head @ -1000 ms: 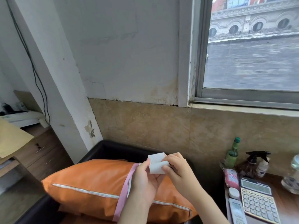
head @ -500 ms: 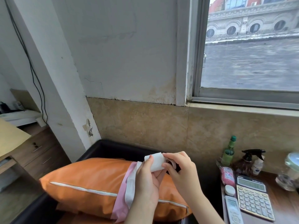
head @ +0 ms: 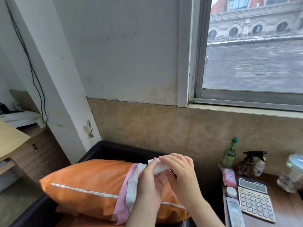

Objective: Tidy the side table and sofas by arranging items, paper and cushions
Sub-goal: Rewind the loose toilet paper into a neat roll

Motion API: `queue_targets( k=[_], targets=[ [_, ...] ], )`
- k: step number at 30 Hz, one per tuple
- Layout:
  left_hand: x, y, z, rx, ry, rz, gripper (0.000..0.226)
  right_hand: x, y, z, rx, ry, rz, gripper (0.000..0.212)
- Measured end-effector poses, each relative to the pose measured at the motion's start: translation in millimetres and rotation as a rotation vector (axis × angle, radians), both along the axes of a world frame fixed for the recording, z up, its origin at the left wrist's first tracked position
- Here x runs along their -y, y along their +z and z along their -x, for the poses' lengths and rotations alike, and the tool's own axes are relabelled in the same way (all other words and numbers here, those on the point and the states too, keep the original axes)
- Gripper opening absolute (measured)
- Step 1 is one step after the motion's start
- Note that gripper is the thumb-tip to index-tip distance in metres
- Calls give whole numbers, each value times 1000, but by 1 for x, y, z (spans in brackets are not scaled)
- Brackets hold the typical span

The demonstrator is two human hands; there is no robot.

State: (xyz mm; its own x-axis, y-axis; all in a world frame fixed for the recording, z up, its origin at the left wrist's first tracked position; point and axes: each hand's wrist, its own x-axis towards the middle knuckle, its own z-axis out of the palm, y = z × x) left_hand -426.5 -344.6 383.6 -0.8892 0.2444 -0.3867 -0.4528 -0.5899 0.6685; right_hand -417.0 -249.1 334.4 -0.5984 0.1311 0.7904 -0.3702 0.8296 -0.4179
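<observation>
Left hand (head: 150, 181): raised above the orange cushion (head: 91, 185); thumb and fingers are curled round the near end of a folded white paper (head: 161, 167).
Right hand (head: 180, 176): fingers are bent over the paper's far end, which is pinched from above.
Paper position: held in the air between both hands, above the cushion's right end; its long axis is judged to run left to right, tilted slightly down toward the right.
Hanging strip (head: 131, 190): a white and pink strip is draped down from the left hand across the cushion.
Cushion: laid flat on the black sofa (head: 114, 151).
Side table (head: 288, 208): located to the right of the hands, so the right hand is nearer; a calculator (head: 255, 200), remote (head: 234, 212) and bottles are carried on it.
Key relation: placement on the table is judged to require a move rightward and down.
</observation>
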Motion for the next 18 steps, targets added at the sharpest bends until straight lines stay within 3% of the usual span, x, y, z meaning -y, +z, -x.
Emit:
queue_targets(
  k=[7, 12, 15, 18],
  targets=[
    [13, 1, 11, 72, -32, -90, 34, -2, 6, -5, 280, 184, 299, 23],
    [12, 1, 11, -66, -50, -10, 43, 1, 15, -2, 271, 164, 443, 5],
    [9, 1, 8, -158, -63, 69, 38, 3, 16, 1, 250, 98, 532, 20],
    [6, -5, 13, -112, 36, 185, 27, 4, 15, 3, 202, -9, 451, 31]
  ],
)
